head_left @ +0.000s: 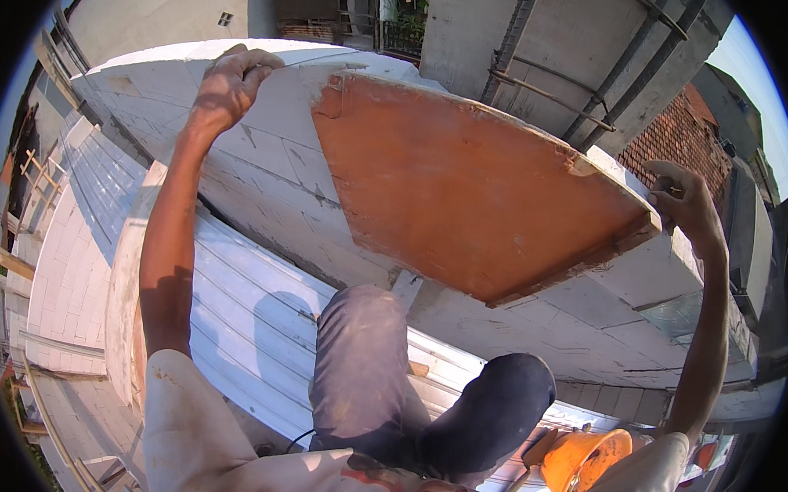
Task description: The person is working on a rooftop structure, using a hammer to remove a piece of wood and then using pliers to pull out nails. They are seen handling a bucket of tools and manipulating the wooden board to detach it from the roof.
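Left hand (234, 79), curled, hold unclear, atop the white block wall (270, 166); right hand (684, 204), fingers narrowed, grip unclear, at the right corner of the orange-brown panel (475, 192), which stands against the wall's near face.

No words to read

No letters, numbers or signs can be read here. At 6 o'clock, the shirt (309, 481) has a red and dark patch (410, 485) on its front. The cloth is bunched up and the patch is too blurry, so I can't tell if it is writing or just a picture.
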Demonstrator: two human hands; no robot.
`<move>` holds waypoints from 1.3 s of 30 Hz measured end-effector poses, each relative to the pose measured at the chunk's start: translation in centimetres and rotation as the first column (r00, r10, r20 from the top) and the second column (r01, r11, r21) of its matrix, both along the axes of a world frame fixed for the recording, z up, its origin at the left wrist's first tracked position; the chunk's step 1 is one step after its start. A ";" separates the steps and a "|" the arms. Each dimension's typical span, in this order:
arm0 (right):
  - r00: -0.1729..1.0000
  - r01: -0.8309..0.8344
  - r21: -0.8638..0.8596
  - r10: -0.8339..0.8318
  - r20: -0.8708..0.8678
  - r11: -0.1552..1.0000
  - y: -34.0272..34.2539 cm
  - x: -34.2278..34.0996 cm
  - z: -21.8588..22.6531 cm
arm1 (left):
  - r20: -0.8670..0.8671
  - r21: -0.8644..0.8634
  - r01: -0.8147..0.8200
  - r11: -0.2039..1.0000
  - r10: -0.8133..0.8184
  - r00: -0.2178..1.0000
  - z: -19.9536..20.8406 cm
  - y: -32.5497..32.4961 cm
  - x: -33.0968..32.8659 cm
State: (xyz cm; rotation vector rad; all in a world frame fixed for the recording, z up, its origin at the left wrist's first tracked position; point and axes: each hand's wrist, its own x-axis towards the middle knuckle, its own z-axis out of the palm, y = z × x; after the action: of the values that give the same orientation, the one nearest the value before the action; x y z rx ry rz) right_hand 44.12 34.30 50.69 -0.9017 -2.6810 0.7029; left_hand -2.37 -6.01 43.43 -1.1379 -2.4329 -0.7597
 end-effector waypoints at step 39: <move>0.945 0.325 0.672 -0.261 -0.198 0.666 -8.8 8.3 -5.3 | -0.208 -0.009 0.026 1.000 -0.027 0.978 -0.9 -4.1 -7.3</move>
State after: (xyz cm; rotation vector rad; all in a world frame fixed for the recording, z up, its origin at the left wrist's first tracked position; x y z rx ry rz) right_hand 52.47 25.47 45.37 -0.9960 -2.3118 -0.3462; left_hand -9.67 -10.09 42.51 -1.1907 -2.2520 -0.6079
